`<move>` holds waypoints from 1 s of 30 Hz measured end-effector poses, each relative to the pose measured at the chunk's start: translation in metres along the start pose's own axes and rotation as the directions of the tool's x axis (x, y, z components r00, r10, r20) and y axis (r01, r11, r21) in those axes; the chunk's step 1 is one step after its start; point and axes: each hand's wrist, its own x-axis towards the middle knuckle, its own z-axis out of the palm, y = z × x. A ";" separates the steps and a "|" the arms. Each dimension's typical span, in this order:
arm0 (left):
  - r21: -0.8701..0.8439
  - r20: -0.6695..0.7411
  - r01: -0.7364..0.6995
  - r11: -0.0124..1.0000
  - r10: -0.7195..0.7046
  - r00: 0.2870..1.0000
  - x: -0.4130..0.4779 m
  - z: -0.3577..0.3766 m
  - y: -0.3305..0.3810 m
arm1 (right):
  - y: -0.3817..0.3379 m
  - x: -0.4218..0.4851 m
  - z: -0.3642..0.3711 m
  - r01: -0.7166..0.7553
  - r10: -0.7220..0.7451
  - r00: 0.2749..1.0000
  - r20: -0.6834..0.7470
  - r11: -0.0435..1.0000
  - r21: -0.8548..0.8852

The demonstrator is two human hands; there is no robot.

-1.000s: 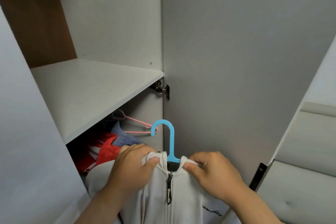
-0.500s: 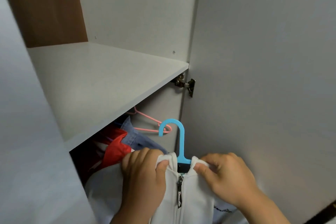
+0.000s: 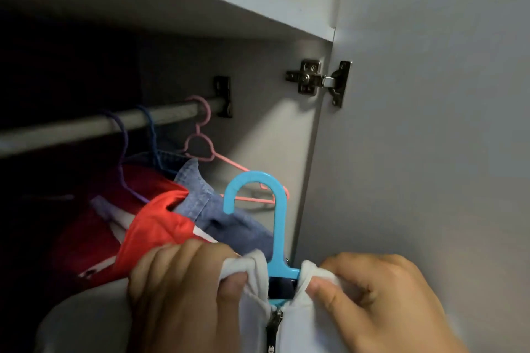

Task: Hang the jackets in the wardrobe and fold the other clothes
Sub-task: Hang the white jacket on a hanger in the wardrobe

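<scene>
Left hand (image 3: 177,295) and right hand (image 3: 372,301) each pinching one side of a white jacket (image 3: 304,329) collar, thumbs on top, at the wardrobe (image 3: 258,129) opening, below the round rail (image 3: 86,126). Inside, hung on the rail: red garment (image 3: 149,232) on a purple wire hanger (image 3: 123,152), denim garment (image 3: 200,200), pink wire hanger (image 3: 200,149) nearest the side wall. Jacket zipped, dark zip pull, soft fabric bunched at the collar. Blue hanger (image 3: 276,223) of flat plastic rising between the hands, hook clear of the rail. Metal hinge (image 3: 315,77) on the door.
</scene>
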 end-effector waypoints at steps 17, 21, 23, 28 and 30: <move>0.226 0.117 0.134 0.965 -0.163 0.980 -0.064 0.016 -0.015 | 0.051 -0.055 0.080 0.037 -0.034 0.997 -0.070 0.999 0.038; 0.349 0.145 0.230 0.908 -0.295 0.944 -0.069 0.021 -0.019 | 0.053 -0.044 0.088 -0.021 -0.001 0.996 0.091 0.969 0.245; 0.381 0.147 0.251 0.890 -0.326 0.934 -0.067 0.020 -0.022 | 0.049 -0.034 0.090 -0.024 -0.009 0.993 0.118 0.959 0.281; 0.265 -0.062 0.252 0.931 -0.244 0.968 -0.055 0.017 -0.027 | 0.039 -0.007 0.096 -0.049 0.038 0.999 0.037 0.943 0.331; 0.127 -0.139 0.295 0.947 -0.278 0.950 -0.042 0.019 -0.026 | 0.037 0.005 0.097 -0.069 0.065 0.998 0.022 0.933 0.355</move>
